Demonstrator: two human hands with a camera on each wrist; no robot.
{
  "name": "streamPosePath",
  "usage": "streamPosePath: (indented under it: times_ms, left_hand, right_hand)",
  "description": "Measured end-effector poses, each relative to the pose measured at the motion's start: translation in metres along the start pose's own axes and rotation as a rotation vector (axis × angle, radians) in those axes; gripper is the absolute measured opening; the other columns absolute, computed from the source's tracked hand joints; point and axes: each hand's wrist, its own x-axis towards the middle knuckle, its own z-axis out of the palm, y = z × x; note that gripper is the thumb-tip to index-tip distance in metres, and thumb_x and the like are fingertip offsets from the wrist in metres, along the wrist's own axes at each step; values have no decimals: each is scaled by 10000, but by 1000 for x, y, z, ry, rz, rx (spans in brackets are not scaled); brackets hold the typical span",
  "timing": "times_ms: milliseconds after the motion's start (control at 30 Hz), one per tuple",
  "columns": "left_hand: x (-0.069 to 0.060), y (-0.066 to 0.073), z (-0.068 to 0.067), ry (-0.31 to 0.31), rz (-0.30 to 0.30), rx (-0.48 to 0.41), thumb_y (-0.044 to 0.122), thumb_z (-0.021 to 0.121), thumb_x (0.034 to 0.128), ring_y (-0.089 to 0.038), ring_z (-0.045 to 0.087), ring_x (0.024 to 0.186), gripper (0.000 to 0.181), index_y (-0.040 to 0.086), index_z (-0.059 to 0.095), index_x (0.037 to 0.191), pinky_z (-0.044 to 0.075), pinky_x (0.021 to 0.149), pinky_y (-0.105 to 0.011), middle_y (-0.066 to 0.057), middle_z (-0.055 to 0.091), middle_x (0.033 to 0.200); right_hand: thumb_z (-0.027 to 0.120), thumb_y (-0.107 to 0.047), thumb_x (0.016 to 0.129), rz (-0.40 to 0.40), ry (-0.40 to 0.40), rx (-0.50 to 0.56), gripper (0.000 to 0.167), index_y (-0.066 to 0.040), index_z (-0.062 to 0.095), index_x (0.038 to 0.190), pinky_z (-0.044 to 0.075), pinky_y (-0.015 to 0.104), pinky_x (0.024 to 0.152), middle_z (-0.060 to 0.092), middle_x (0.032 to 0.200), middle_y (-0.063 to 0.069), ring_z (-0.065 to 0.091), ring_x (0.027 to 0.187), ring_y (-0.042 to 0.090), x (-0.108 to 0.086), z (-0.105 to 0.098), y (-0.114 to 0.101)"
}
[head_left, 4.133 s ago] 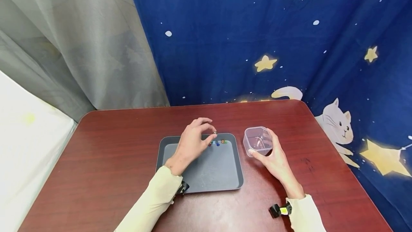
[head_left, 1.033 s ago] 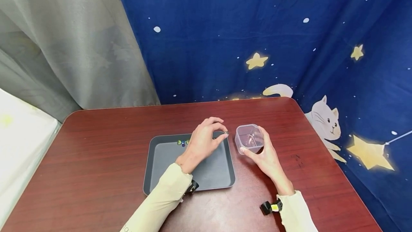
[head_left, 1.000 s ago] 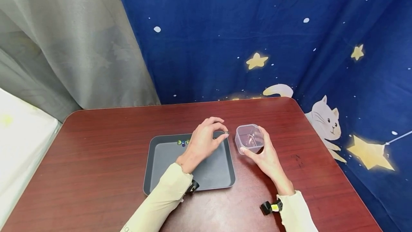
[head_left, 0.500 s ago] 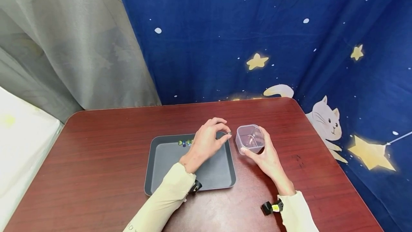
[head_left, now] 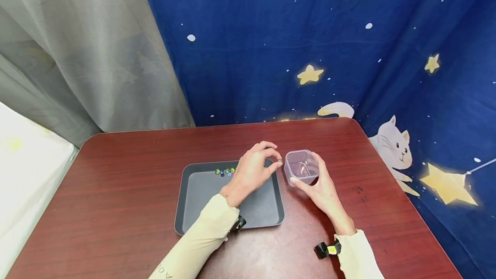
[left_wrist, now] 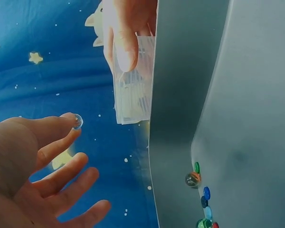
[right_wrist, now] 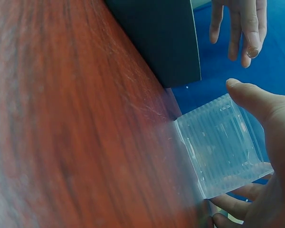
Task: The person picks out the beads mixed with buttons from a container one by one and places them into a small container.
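Note:
My left hand point(head_left: 252, 170) pinches a clear glass marble point(left_wrist: 78, 121) between thumb and index finger; the other fingers spread loosely. Its fingertips are just past the right edge of the grey tray point(head_left: 255, 210), beside the plastic container. That clear, square container point(head_left: 301, 168) stands on the table right of the tray, its mouth upward. My right hand point(head_left: 324, 190) grips it from the right, thumb on the near side and fingers round the far side. Several coloured marbles and small flat pieces lie near the tray's far edge, among them a clear marble point(left_wrist: 193, 179) with an orange streak.
The tray has a raised rim point(head_left: 179, 201) and sits on a reddish-brown wooden table point(head_left: 128, 184). A blue star-patterned curtain point(head_left: 248, 55) and a grey curtain point(head_left: 104, 55) hang behind the table. Each wrist wears a small black camera point(head_left: 321, 250).
My left hand has shifted slightly right, from over the tray's edge toward the container, with the marble pinched. Right hand and container have stayed in place. More coloured pieces show behind the left hand.

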Motion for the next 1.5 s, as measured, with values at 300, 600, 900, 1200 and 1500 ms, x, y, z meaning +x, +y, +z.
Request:
streamPosePath:
  times_ms: [300,600,900,1200,1500]
  left_hand:
    - [1,1,3,-3,-1,19,269,815,917,-153,655,1159,88,231,781,988,581,928,-375,60,692,1273]
    - [2,4,6,-17,3,13,278,804,928,-140,658,1148,86,244,778,1003,581,924,-355,73,685,1273]
    - [4,7,10,-43,-9,20,275,805,927,-139,653,1141,108,242,782,1028,578,942,-354,71,682,1269]
    - [6,11,13,-62,-3,50,278,800,930,-136,658,1125,104,254,787,1031,577,932,-343,83,684,1245]
    - [8,11,18,-67,-10,66,292,794,935,-128,667,1118,100,261,788,1030,581,911,-343,90,690,1224]
  right_hand:
    - [896,-344,820,8,6,-12,1033,-233,260,1627,399,557,1114,469,1547,114,521,1337,324,0,1,2]
    - [901,-365,810,14,0,-12,1050,-255,253,1629,409,553,1104,481,1535,112,534,1328,324,0,3,2]
    - [884,-366,832,5,-3,-22,1028,-222,254,1631,412,597,1110,477,1538,137,529,1337,349,0,2,2]
    - [886,-365,828,21,-6,-42,1050,-207,236,1638,407,600,1129,462,1555,150,517,1359,356,-2,2,1]
    - [883,-376,828,11,-8,-65,1044,-221,241,1636,406,609,1129,475,1542,158,518,1361,364,0,0,2]
